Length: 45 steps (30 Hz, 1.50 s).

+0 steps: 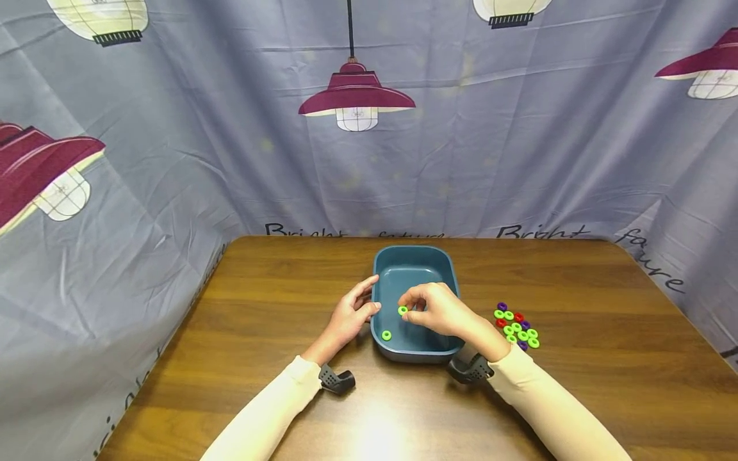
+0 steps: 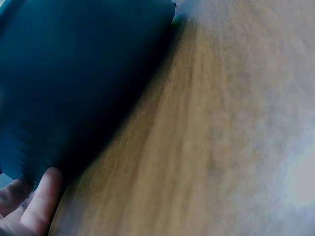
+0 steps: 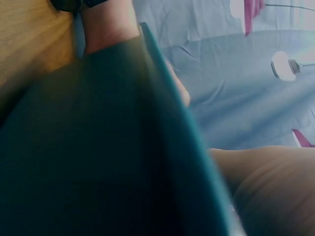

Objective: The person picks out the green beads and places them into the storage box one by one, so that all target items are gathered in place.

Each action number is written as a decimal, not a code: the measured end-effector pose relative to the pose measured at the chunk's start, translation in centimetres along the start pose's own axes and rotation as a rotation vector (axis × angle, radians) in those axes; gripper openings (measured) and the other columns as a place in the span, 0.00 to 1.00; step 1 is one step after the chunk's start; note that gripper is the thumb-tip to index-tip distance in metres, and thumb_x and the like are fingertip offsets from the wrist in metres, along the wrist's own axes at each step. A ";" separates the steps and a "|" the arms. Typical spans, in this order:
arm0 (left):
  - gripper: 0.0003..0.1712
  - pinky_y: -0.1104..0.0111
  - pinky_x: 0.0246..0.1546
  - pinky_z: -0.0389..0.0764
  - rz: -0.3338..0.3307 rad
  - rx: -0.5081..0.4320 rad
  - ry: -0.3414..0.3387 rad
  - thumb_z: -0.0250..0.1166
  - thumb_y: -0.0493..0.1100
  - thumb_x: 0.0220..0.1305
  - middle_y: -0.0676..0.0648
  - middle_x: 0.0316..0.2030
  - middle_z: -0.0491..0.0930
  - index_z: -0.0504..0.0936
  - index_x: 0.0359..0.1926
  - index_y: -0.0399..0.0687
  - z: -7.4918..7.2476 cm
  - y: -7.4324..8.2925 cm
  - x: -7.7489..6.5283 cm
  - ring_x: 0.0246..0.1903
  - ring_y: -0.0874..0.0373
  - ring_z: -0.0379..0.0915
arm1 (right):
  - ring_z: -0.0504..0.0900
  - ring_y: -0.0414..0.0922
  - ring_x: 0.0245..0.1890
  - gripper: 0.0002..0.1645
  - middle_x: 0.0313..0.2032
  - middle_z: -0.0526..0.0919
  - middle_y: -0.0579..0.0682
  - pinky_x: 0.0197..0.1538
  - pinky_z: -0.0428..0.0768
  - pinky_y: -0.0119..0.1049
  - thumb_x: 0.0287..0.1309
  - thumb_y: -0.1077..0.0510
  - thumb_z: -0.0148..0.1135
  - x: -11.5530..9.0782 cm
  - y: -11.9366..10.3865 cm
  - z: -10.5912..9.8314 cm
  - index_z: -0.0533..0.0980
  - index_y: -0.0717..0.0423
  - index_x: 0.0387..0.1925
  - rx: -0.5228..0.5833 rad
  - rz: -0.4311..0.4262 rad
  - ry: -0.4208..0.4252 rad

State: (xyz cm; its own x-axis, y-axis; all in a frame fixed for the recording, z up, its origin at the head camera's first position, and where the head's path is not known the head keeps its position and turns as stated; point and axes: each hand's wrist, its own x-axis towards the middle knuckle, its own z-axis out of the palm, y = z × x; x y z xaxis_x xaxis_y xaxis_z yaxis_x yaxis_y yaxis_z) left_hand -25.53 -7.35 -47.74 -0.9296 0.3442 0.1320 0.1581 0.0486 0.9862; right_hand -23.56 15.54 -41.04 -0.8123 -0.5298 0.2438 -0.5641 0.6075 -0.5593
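My right hand (image 1: 435, 309) is over the blue tub (image 1: 415, 354), its thumb and index finger pinching a small green ring (image 1: 403, 310). A second green ring (image 1: 387, 335) lies on the tub's floor, near the front left corner. My left hand (image 1: 348, 315) rests against the tub's left side, thumb and index fingertips at the rim with the fingers fairly straight. In the left wrist view, fingers (image 2: 45, 201) touch the tub's dark outer wall (image 2: 83, 83). The tub's side fills much of the right wrist view and hides the ring there.
To the right of the tub, a loose cluster of green, red and purple rings (image 1: 516, 326) lies on the wooden table (image 1: 288, 275). A grey curtain (image 1: 415, 166) printed with lamps hangs behind the table. Dark straps (image 1: 337, 379) circle both wrists.
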 end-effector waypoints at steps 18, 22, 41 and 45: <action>0.37 0.73 0.39 0.82 -0.005 -0.005 0.003 0.58 0.33 0.67 0.29 0.67 0.70 0.63 0.76 0.41 -0.4 0.0 -0.1 0.59 0.36 0.76 | 0.75 0.29 0.27 0.06 0.27 0.86 0.41 0.31 0.75 0.25 0.52 0.62 0.74 0.5 0.5 2.3 0.86 0.53 0.34 -0.007 0.020 -0.089; 0.36 0.73 0.38 0.81 -0.003 -0.004 0.008 0.58 0.33 0.67 0.28 0.67 0.71 0.63 0.76 0.40 -0.5 0.0 -0.2 0.57 0.38 0.77 | 0.74 0.29 0.26 0.06 0.25 0.84 0.39 0.32 0.74 0.25 0.52 0.62 0.74 0.6 0.4 2.4 0.86 0.52 0.34 -0.013 0.017 -0.123; 0.37 0.72 0.40 0.82 -0.011 -0.010 -0.009 0.58 0.33 0.67 0.28 0.68 0.70 0.62 0.76 0.42 -0.3 0.0 0.3 0.60 0.35 0.75 | 0.72 0.28 0.24 0.07 0.21 0.80 0.37 0.33 0.73 0.26 0.51 0.61 0.76 0.4 0.5 2.5 0.85 0.52 0.33 -0.020 0.026 -0.174; 0.37 0.72 0.40 0.82 -0.013 -0.006 -0.005 0.58 0.34 0.67 0.29 0.68 0.70 0.62 0.76 0.42 -0.2 0.1 0.1 0.61 0.35 0.75 | 0.72 0.28 0.23 0.07 0.19 0.79 0.37 0.32 0.73 0.25 0.50 0.63 0.75 0.3 0.4 2.6 0.85 0.52 0.32 -0.023 0.031 -0.206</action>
State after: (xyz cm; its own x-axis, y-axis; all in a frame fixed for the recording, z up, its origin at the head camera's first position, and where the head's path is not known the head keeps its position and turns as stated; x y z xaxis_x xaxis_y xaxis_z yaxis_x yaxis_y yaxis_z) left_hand -25.71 -7.50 -47.55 -0.9297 0.3486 0.1187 0.1440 0.0474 0.9884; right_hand -23.71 14.12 -43.23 -0.7832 -0.6190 0.0579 -0.5441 0.6374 -0.5455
